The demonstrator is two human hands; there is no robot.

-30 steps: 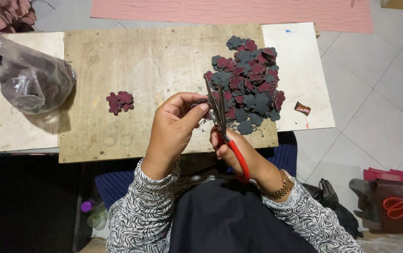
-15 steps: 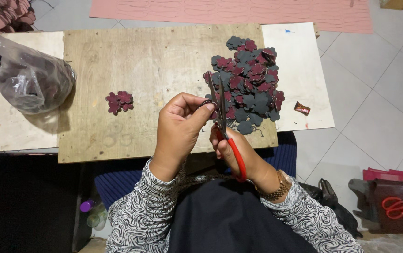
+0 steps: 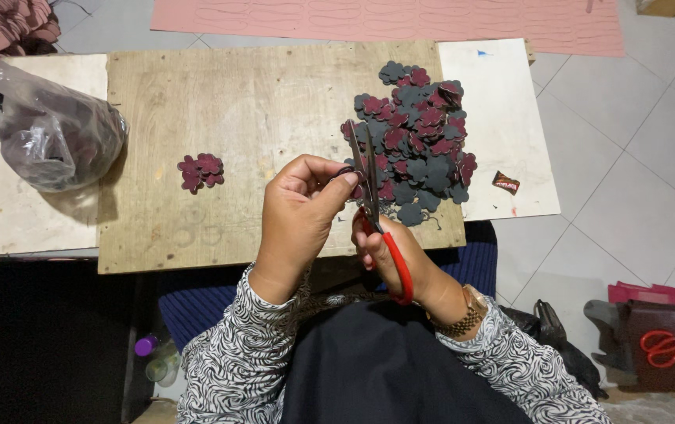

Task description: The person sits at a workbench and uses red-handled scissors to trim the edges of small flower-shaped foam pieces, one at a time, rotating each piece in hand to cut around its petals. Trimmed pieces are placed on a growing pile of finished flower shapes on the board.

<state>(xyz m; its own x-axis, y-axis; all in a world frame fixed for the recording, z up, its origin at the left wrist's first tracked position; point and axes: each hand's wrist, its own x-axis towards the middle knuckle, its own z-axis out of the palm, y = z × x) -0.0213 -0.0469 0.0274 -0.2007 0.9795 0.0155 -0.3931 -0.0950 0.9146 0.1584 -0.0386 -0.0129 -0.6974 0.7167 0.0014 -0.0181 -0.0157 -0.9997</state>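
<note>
Head view, looking straight down. At the centre of the frame the left hand [image 3: 300, 210] is closed in a pinch, thumb and fingertips holding a small dark flower-shaped cut-out piece [image 3: 344, 172] whose outline is mostly hidden by the fingers. Just right of it, the right hand [image 3: 396, 250] is closed around the red-handled metal scissors [image 3: 376, 208]. The scissors' long axis runs from the handles at lower centre up and slightly left to the blade tips, which stand beside the pinched piece; whether the blades touch it cannot be told. The piece thus lies at the left hand's fingertips and directly left of the blades, nearer the left hand.

Both hands hover over the near edge of a worn rectangular plywood board [image 3: 259, 102]. A loose heap of maroon and dark grey flower-shaped cut-outs [image 3: 418, 133] lies on the board right of centre, just above and right of the blade tips. A small cluster of maroon cut-outs [image 3: 201, 171] lies left of centre, well apart from the left hand. A crumpled clear plastic bag [image 3: 54, 133] sits at the upper left.
</note>
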